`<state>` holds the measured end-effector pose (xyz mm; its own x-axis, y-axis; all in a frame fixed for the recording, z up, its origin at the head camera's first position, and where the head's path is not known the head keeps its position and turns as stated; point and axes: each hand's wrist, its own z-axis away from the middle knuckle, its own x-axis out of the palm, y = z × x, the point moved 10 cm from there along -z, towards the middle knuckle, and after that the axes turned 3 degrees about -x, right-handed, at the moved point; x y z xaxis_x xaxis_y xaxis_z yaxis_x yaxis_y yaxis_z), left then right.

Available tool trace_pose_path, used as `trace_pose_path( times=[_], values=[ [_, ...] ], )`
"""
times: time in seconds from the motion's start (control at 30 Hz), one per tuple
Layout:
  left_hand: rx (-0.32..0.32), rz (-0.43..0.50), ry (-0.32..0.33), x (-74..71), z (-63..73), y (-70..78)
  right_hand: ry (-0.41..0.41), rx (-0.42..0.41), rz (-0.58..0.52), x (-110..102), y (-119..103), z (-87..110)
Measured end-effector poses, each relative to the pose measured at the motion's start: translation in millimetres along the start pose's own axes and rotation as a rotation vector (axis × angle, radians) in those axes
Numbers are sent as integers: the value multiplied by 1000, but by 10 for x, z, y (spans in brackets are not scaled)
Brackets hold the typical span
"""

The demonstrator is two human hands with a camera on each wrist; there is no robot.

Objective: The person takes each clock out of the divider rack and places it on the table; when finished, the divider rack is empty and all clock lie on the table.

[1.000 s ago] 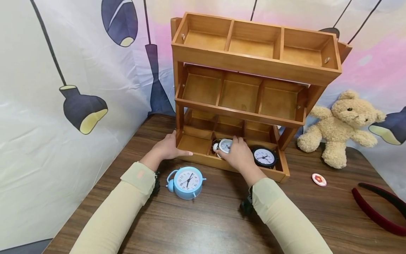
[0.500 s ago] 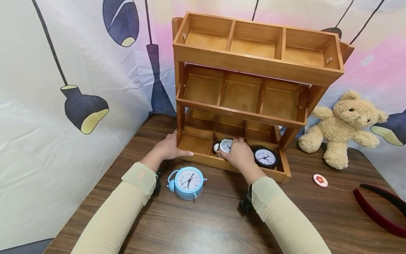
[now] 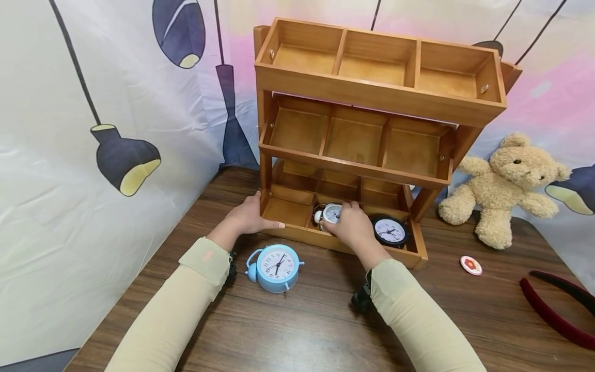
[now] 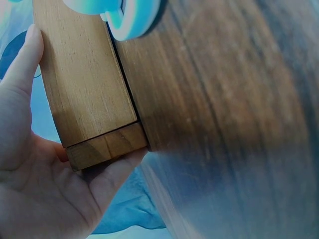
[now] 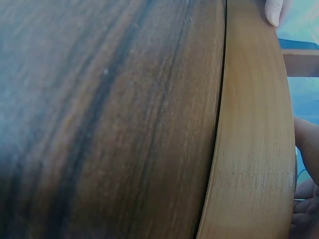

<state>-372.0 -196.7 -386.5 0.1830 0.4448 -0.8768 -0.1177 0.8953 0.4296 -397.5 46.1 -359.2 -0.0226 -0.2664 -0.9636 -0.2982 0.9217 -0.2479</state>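
Observation:
A wooden three-tier shelf [image 3: 297,232] stands at the back of the table. My left hand [image 3: 244,216] grips its lower left corner, thumb along the front rim and fingers round the side. In the left wrist view, the left hand [image 4: 55,184] shows close at that corner. My right hand [image 3: 355,226] holds a white twin-bell alarm clock [image 3: 332,213] in the bottom tier's middle compartment, partly covering it. A black alarm clock [image 3: 390,231] sits in the right compartment. On the table in front lies a light-blue alarm clock [image 3: 278,267], dial up.
To the right of the shelf a teddy bear [image 3: 499,194] sits against the printed backdrop. A round badge with a red flower [image 3: 471,265] and a dark red headband [image 3: 553,315] lie on the table's right side.

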Motion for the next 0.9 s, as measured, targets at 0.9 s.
trace_pose_path(
  times=[0.9],
  values=[
    [3, -3, 0, -8, -2, -3, 134, -32, -85, -330, -2, 39]
  ],
)
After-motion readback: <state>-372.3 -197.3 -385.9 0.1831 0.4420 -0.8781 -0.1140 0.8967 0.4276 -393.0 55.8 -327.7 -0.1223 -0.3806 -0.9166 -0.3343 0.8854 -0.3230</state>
